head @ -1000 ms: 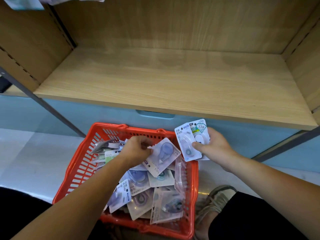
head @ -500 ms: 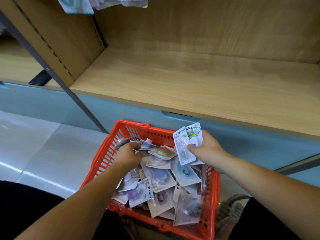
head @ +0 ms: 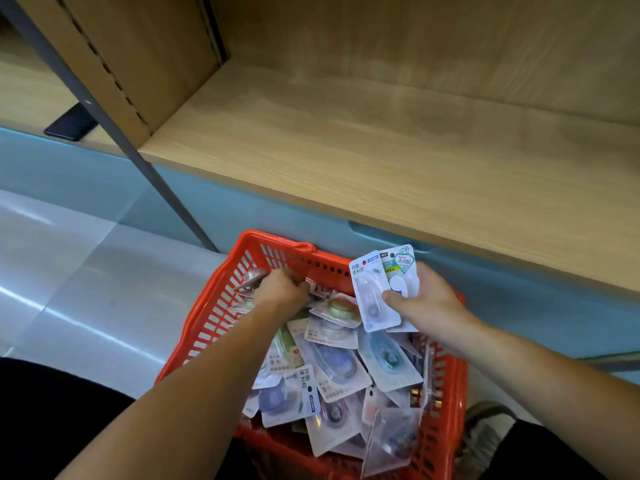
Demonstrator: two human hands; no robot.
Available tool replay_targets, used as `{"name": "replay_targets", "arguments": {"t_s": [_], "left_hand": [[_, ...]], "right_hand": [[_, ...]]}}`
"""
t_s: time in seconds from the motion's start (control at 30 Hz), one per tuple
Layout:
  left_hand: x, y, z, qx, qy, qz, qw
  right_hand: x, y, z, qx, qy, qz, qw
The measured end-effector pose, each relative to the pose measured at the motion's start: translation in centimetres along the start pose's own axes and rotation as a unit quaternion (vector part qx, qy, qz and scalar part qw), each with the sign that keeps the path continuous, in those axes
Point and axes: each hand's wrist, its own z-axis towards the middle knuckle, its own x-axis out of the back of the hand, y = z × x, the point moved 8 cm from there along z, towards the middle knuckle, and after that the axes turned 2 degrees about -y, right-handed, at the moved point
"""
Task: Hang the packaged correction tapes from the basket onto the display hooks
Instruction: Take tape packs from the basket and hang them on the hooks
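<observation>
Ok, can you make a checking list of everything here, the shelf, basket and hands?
Surface: wooden shelf beyond the basket.
Job's things: red basket heaped with loose packets; hooks not in view.
Clutter: dark flat thing at far left.
Grippers: left hand digs among packets, hold unclear; right hand holds two packets.
Cables: nothing seen.
Surroundings: blue base panel, shiny floor.

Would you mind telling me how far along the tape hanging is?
Nothing hung is in view, and no hooks show. The right hand holds two packs, and the left hand grips another pack inside the red basket. The heap of packs there remains to hang.
</observation>
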Motion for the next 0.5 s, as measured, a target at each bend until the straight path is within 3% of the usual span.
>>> {"name": "replay_targets", "arguments": {"t_s": [0.2,0.33,0.5], "left_hand": [[2.9,0.2,-2.5,0.027,0.033,-0.177,0.983],[5.0,-0.1,-6.1,0.01,-0.013,-0.249,0.968],[7.2,1.2,-10.6,-0.057,-0.073,-0.386,0.918]], "right_hand": [[0.2,-0.5,0.3,-0.005,-0.005,0.032,0.999],[0.6,-2.2,-0.9,-0.008,0.004,0.07,0.997],[1.0,-4.2,-3.7,-0.019,0.012,0.14,0.99]]}}
